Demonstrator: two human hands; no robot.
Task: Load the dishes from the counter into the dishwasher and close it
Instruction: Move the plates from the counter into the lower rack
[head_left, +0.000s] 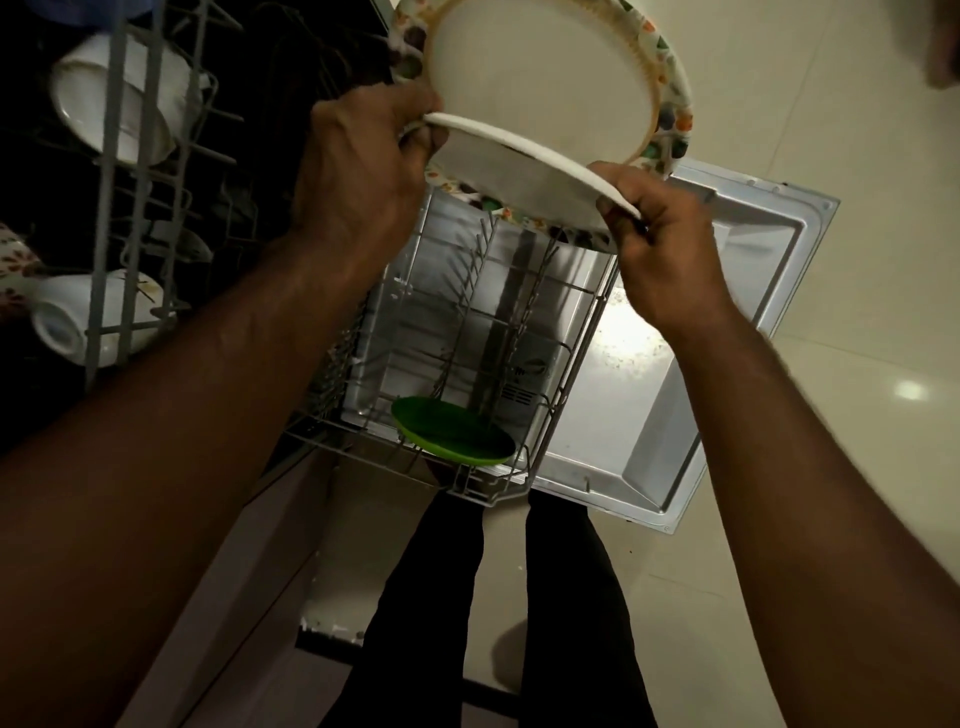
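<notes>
I hold two plates above the pulled-out lower rack of the open dishwasher. My left hand grips the left edge of a large plate with a flowered rim, tilted on edge. My right hand pinches the right rim of a plain white plate that lies in front of it. A green plate stands in the tines at the near end of the lower rack. The upper rack at the left holds white bowls and a white cup.
The steel dishwasher door lies open flat over the pale tiled floor. My legs in dark trousers stand at its near edge. A cabinet front runs along the lower left. A blurred object shows at the top right corner.
</notes>
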